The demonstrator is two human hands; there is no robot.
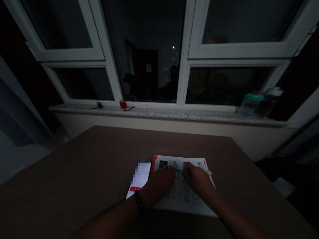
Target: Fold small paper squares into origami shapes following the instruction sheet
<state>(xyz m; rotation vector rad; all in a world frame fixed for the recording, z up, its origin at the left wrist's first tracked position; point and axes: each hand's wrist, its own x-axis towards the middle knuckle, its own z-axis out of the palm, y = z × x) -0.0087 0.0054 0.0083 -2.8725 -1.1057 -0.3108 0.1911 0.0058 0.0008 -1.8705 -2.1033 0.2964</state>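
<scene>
A magazine or thin book (185, 199) with printed text, pictures and an orange-red left edge lies on the table. My left hand (163, 181) is over its left half, fingers curled together near the upper middle. My right hand (196, 177) is close beside it on the right, thumb and fingers pinched. In the small gap between my fingertips shows a small teal patch (178, 171); in this dim light I cannot tell whether it is a held strip or print. A pink tab (209, 172) sticks out from the page's right edge.
A lit phone (141, 177) lies left of the magazine, beneath my left wrist's dark band. The brown table (99, 159) ends before a granite sill (159, 113). On the sill stand a small red jar (123, 104), a dark little bottle (99, 105) and a teal-lidded container (250, 103).
</scene>
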